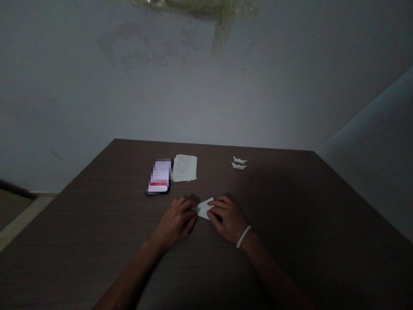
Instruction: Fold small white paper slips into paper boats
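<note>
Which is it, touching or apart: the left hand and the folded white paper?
Touching: the head view shows the left hand pressing on the folded white paper, no gap.

The scene is dimly lit, with a soft, flat grey light spread over the wall (206, 99) beyond the far edge of the table (97, 241); no light source can be seen. The table's near corners are sunk in gloom, and soft shadows are cast around the left hand (176, 224) and right hand (229, 219). No hard glare is seen. A phone (159, 176) is obscured by a pixelated mosaic, a blurred greenish patch (196, 8) is cut off by the top edge, and wide-angle stretching is visible toward the frame's edges.
</note>
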A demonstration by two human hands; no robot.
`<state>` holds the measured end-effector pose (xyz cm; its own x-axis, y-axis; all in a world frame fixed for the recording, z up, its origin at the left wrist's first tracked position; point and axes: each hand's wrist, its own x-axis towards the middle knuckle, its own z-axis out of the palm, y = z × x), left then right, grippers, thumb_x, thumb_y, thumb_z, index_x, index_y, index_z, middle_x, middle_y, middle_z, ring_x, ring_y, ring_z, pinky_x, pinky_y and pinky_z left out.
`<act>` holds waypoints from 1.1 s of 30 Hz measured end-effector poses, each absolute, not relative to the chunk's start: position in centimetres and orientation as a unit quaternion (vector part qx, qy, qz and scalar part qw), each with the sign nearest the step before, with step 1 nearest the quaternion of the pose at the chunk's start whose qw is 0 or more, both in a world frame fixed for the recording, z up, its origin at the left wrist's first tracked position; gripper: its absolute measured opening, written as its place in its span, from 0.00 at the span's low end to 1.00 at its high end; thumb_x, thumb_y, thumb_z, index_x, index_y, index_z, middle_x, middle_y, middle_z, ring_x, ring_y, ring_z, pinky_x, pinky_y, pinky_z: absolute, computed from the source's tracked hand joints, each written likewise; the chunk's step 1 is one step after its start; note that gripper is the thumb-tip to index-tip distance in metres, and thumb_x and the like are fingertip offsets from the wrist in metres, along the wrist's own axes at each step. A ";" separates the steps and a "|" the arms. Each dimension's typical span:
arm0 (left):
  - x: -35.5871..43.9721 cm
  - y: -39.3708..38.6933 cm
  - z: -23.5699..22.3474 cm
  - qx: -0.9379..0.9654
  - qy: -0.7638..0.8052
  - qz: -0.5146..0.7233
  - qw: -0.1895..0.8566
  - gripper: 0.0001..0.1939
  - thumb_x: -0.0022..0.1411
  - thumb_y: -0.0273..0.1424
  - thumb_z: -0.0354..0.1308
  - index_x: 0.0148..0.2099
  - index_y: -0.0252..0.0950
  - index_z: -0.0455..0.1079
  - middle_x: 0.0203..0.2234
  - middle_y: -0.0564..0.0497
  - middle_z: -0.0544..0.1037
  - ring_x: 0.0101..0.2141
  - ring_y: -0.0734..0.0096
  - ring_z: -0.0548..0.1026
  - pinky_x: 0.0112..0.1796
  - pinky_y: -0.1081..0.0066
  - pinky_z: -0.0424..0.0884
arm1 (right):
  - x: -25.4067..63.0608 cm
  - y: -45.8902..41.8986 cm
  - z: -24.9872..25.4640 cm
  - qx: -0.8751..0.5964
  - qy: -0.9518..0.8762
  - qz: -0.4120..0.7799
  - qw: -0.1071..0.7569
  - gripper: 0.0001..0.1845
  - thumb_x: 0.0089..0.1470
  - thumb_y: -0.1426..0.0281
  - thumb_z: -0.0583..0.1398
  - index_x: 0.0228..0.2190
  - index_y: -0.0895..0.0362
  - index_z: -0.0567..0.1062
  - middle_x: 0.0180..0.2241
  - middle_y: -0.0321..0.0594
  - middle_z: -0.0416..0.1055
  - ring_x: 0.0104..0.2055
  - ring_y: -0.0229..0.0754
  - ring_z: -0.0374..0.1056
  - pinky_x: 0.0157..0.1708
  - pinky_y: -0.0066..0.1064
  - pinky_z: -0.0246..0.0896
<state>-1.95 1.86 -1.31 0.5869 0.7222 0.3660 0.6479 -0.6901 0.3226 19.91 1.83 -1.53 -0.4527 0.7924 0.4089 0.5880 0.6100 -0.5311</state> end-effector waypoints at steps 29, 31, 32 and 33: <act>-0.6 2.4 -1.4 0.818 0.487 0.264 0.159 0.04 0.58 0.24 0.56 0.33 0.35 0.72 0.37 0.46 0.72 0.41 0.59 0.67 0.40 0.61 0.64 | 19.5 2.3 -0.9 -0.299 -0.920 0.127 0.220 0.14 0.54 0.81 0.56 0.39 0.57 0.77 0.36 0.41 0.72 0.42 0.43 0.64 0.44 0.33 0.65; -0.6 2.5 -1.5 0.811 0.490 0.276 0.164 0.03 0.57 0.25 0.57 0.34 0.36 0.72 0.37 0.47 0.72 0.41 0.59 0.67 0.40 0.61 0.64 | 19.5 2.3 -0.9 -0.302 -0.921 0.122 0.215 0.13 0.55 0.81 0.56 0.39 0.57 0.77 0.36 0.41 0.72 0.42 0.43 0.64 0.44 0.34 0.64; -0.6 2.6 -1.6 0.807 0.488 0.286 0.165 0.03 0.57 0.25 0.57 0.34 0.36 0.72 0.36 0.48 0.72 0.40 0.60 0.67 0.41 0.61 0.64 | 19.5 2.3 -0.8 -0.304 -0.921 0.119 0.212 0.14 0.55 0.80 0.56 0.39 0.57 0.77 0.36 0.41 0.72 0.42 0.43 0.64 0.44 0.34 0.64; -0.6 2.6 -1.6 0.805 0.487 0.297 0.167 0.03 0.57 0.25 0.58 0.34 0.36 0.72 0.36 0.48 0.72 0.40 0.60 0.68 0.41 0.61 0.64 | 19.5 2.3 -0.8 -0.305 -0.922 0.117 0.207 0.14 0.54 0.80 0.56 0.39 0.56 0.76 0.36 0.41 0.72 0.42 0.43 0.63 0.44 0.34 0.63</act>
